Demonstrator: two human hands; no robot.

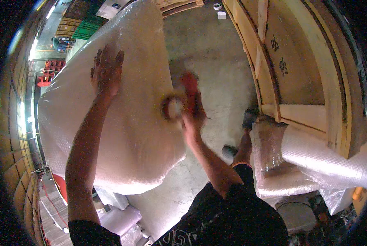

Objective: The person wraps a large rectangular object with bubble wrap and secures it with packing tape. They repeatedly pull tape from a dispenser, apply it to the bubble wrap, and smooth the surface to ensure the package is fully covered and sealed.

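Note:
A large bulky object in bubble wrap (pixel 138 123) fills the left and middle, its plastic shiny and creased. My left hand (pixel 107 73) lies on top of it, fingers spread and palm down. At its right edge my right hand (pixel 195 117) is closed around a tape dispenser (pixel 189 80) with a red part, smeared by motion. A roll of tape (pixel 167 107) sits on the dispenser's left side, close to the wrap. Whether tape touches the wrap is too blurred to tell.
To the right stands a large wooden crate (pixel 298 74). Bubble wrap rolls (pixel 314 151) are stacked below it, beside my legs. A white roll (pixel 217 6) lies on the concrete floor (pixel 212 53). Red crates (pixel 52 71) and another person (pixel 60 44) are at far left.

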